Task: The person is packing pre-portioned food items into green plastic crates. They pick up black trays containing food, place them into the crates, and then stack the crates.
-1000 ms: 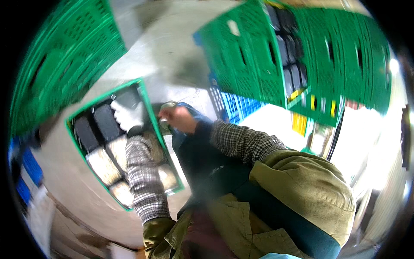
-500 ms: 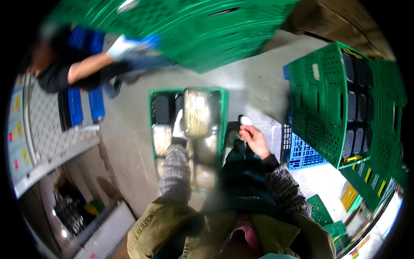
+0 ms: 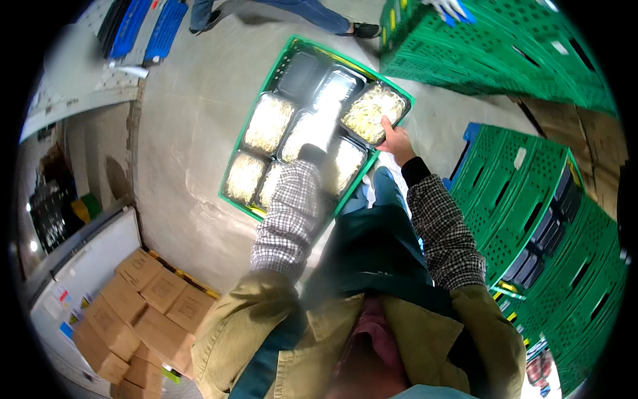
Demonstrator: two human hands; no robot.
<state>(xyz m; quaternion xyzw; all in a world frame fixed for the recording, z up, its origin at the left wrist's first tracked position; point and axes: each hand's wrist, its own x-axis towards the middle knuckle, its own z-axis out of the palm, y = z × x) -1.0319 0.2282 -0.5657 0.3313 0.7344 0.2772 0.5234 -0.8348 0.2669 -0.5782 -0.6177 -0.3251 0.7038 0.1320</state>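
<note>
A green crate (image 3: 232, 166) on the floor holds several black trays of pale sprouts (image 3: 267, 121); two dark trays without visible sprouts (image 3: 299, 76) are at its far end. My bare right hand (image 3: 392, 139) grips the near edge of a sprout tray (image 3: 369, 105) at the crate's far right. My left hand (image 3: 322, 130), in a white glove, is inside the crate over the middle trays; glare washes out its fingers, so its grip is unclear.
Green crate stacks (image 3: 498, 193), some holding black trays, stand at the right and top right (image 3: 478, 60). A co-worker's legs (image 3: 309, 14) and gloved hand (image 3: 452, 10) appear at the top. Cardboard boxes (image 3: 153, 312) lie lower left; blue crates (image 3: 163, 30) stand upper left.
The view has swung round. The sprout tray is now at the crate's far right with my right hand on it. The co-worker has shifted to the top of the view.
</note>
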